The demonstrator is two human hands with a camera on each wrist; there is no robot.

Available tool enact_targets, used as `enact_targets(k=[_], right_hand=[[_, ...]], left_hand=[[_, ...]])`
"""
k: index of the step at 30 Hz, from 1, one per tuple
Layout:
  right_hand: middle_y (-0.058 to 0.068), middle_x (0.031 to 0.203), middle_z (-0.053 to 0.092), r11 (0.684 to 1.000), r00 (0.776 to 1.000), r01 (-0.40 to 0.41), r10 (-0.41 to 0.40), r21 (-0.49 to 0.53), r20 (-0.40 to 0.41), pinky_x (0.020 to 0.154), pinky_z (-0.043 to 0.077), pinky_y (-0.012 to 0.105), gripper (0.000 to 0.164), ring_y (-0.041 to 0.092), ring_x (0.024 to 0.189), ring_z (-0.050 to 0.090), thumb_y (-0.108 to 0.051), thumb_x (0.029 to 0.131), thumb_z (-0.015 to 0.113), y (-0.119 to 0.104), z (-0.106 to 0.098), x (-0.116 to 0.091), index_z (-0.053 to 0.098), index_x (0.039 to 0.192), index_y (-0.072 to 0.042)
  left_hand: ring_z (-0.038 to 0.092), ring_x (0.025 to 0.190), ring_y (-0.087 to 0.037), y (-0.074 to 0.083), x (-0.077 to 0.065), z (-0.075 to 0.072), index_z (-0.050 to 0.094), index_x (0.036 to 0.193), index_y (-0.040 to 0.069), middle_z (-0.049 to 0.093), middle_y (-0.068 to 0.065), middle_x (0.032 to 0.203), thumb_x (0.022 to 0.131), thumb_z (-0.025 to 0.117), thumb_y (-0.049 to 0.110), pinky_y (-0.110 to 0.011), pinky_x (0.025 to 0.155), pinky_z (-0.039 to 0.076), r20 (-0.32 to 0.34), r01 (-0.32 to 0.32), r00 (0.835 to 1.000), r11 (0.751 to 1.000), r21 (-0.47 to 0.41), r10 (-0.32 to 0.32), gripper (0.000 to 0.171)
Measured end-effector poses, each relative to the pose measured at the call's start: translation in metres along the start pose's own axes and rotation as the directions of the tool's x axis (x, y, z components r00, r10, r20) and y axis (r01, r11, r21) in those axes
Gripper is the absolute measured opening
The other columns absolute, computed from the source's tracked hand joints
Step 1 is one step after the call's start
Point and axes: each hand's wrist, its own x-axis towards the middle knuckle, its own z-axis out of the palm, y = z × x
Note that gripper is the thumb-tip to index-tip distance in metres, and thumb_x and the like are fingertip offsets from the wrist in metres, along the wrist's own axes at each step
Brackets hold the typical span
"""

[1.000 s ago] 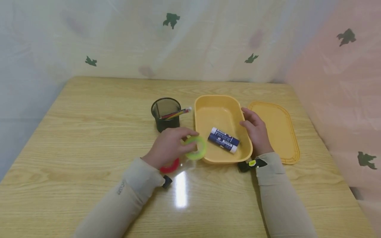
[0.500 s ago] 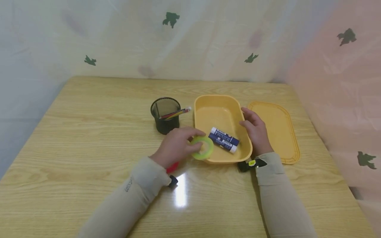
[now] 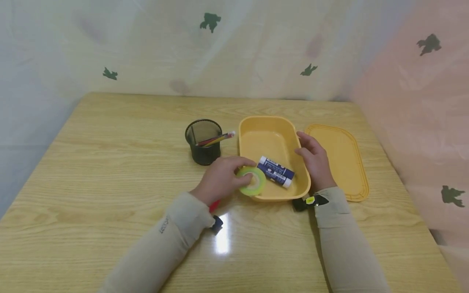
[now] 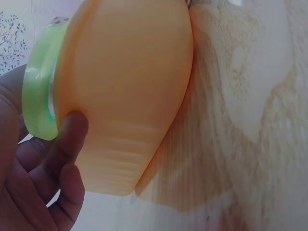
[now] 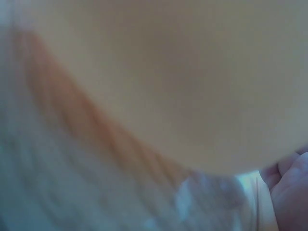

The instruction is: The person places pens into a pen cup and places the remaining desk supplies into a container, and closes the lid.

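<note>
My left hand (image 3: 220, 178) pinches a light green roll of tape (image 3: 261, 182) over the near left corner of an orange-yellow plastic box (image 3: 269, 140). In the left wrist view, the green roll (image 4: 41, 89) overlaps the box's rim, with fingers and thumb around it. Two blue glue sticks (image 3: 275, 172) with white ends lie side by side on the box floor. My right hand (image 3: 318, 165) holds the box's right rim, thumb at the edge and fingers along the outside. The right wrist view is blurred and mostly filled by the box wall (image 5: 192, 86).
A black mesh pencil cup (image 3: 205, 152) stands left of the box, with pencils (image 3: 218, 140) leaning out over its rim. A flat yellow lid (image 3: 342, 162) lies on the wooden table to the right. Part of a red ring-shaped thing (image 3: 214, 206) shows beneath my left wrist.
My left hand has moved right with the green roll of tape, from beside the box to over its near left corner. The right hand and the box have stayed in place.
</note>
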Motion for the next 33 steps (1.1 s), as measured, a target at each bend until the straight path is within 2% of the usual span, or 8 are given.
enact_targets(k=[5,11,18,21,28,33], right_hand=[[0.007,0.145,0.051,1.000,1.000,0.006,-0.006,-0.011,-0.003,0.108,0.044,0.037,0.050,0.023,0.128,0.051,-0.014,0.101,0.052,0.000,0.000,0.000,0.048,0.150,-0.024],[0.006,0.145,0.051,1.000,1.000,-0.007,0.007,-0.006,-0.011,0.110,0.042,0.040,0.051,0.022,0.129,0.050,-0.013,0.101,0.053,-0.001,0.001,0.000,0.048,0.150,-0.025],[0.006,0.147,0.050,1.000,1.000,-0.009,0.009,-0.024,-0.005,0.111,0.041,0.041,0.052,0.022,0.131,0.049,-0.013,0.101,0.052,0.000,0.001,0.001,0.046,0.151,-0.025],[0.006,0.147,0.049,0.999,1.000,-0.008,0.007,-0.036,-0.001,0.112,0.040,0.042,0.052,0.023,0.131,0.049,-0.014,0.101,0.052,0.000,0.000,0.001,0.046,0.151,-0.025],[0.006,0.149,0.048,1.000,1.000,-0.017,0.017,-0.008,0.000,0.112,0.040,0.043,0.051,0.023,0.132,0.048,-0.015,0.102,0.052,-0.002,0.001,0.000,0.046,0.151,-0.026],[0.005,0.147,0.049,1.000,1.000,-0.020,0.020,-0.008,-0.001,0.111,0.041,0.042,0.051,0.023,0.131,0.049,-0.014,0.102,0.052,-0.003,0.002,-0.002,0.046,0.151,-0.026]], left_hand=[[0.055,0.078,-0.012,-0.002,0.001,0.004,0.075,0.116,0.019,0.072,0.006,0.106,0.089,0.073,0.020,-0.028,0.073,0.048,-0.039,-0.021,0.999,0.999,-0.043,0.019,0.028],[0.050,0.069,-0.012,-0.004,0.003,0.010,0.075,0.116,0.016,0.066,0.006,0.087,0.089,0.073,0.019,-0.027,0.064,0.043,-0.069,-0.039,0.997,0.995,-0.096,0.032,0.028],[0.055,0.080,-0.014,-0.002,0.005,0.013,0.074,0.118,0.018,0.071,0.007,0.107,0.089,0.074,0.022,-0.030,0.075,0.047,-0.050,0.017,0.998,0.986,-0.164,-0.025,0.029],[0.056,0.082,-0.013,-0.002,0.006,0.015,0.074,0.117,0.018,0.071,0.007,0.109,0.088,0.075,0.022,-0.030,0.077,0.048,-0.053,0.026,0.998,0.983,-0.183,-0.036,0.029],[0.048,0.066,-0.014,-0.001,0.007,0.018,0.075,0.117,0.018,0.069,0.008,0.100,0.089,0.074,0.023,-0.029,0.065,0.045,-0.068,0.031,0.997,0.982,-0.187,-0.045,0.028],[0.051,0.071,-0.014,0.000,0.008,0.019,0.074,0.117,0.019,0.070,0.008,0.107,0.090,0.073,0.024,-0.029,0.070,0.046,-0.072,0.049,0.995,0.982,-0.185,-0.064,0.028]])
